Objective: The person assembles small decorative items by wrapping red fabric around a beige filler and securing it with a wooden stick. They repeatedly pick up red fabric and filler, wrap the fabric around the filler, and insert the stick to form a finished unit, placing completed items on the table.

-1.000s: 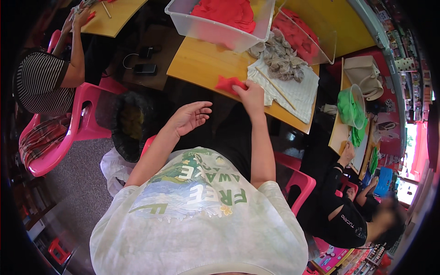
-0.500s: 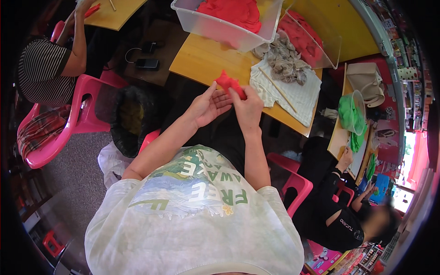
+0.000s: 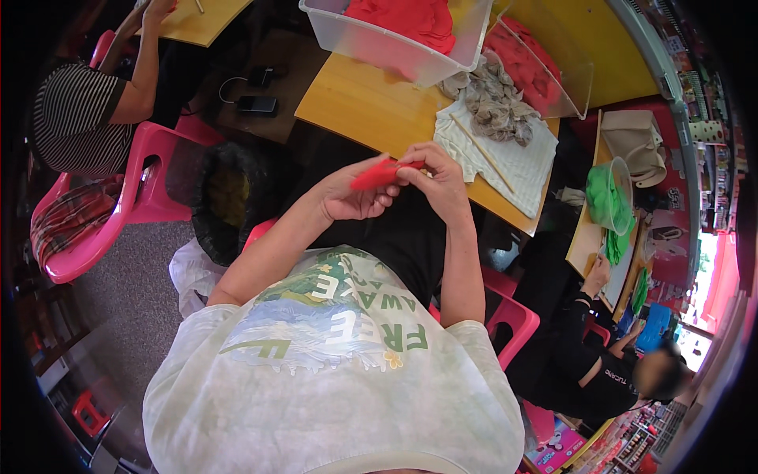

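Pinching small red cloth-like piece (image 3: 374, 174) in right hand (image 3: 444, 178), left hand (image 3: 352, 199) cupped against it, grip partly hidden so can't tell if clamped, piece just short of yellow wooden table (image 3: 355, 96), translucent plastic bin (image 3: 387, 60) beyond.

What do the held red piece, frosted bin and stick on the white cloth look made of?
Red piece: probably fabric or thin foam, matte; no glare. Frosted bin: likely plastic, slight sheen; red shows through its wall. Stick: apparently bare wood; pale tan, no gloss.
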`<state>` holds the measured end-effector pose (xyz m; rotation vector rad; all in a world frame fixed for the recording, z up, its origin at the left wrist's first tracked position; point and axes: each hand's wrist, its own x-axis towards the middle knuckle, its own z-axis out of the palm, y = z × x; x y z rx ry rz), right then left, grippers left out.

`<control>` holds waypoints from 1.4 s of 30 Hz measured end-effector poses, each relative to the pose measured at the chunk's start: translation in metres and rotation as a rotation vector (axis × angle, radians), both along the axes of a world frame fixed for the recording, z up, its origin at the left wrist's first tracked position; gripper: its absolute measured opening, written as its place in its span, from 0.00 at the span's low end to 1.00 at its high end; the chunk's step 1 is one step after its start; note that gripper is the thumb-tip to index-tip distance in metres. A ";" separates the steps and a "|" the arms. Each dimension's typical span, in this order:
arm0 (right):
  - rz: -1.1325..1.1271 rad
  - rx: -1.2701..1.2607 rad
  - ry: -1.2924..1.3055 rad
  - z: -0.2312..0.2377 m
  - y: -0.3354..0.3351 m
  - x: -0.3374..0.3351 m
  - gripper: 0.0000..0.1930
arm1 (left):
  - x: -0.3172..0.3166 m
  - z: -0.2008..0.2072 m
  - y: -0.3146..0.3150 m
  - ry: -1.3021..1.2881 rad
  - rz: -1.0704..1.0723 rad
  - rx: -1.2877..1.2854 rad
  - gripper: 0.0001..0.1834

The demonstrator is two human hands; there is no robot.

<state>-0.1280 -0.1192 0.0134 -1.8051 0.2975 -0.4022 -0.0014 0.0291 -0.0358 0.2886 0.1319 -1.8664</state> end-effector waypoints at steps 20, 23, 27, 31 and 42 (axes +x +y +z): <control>-0.420 -0.339 0.063 -0.031 0.009 0.019 0.12 | -0.004 -0.020 0.006 -0.378 0.362 0.241 0.16; -0.332 -0.283 0.008 -0.019 0.018 0.009 0.11 | -0.008 -0.010 -0.005 -0.399 0.500 0.193 0.17; -0.263 0.060 0.116 -0.015 0.020 -0.005 0.11 | -0.006 -0.007 -0.007 -0.528 0.571 0.147 0.16; -0.159 0.172 0.179 -0.014 0.022 -0.015 0.14 | -0.007 0.000 -0.005 -0.731 0.583 0.130 0.13; -0.176 0.198 0.188 -0.030 0.034 -0.031 0.15 | -0.019 0.009 0.004 -1.182 0.367 0.088 0.10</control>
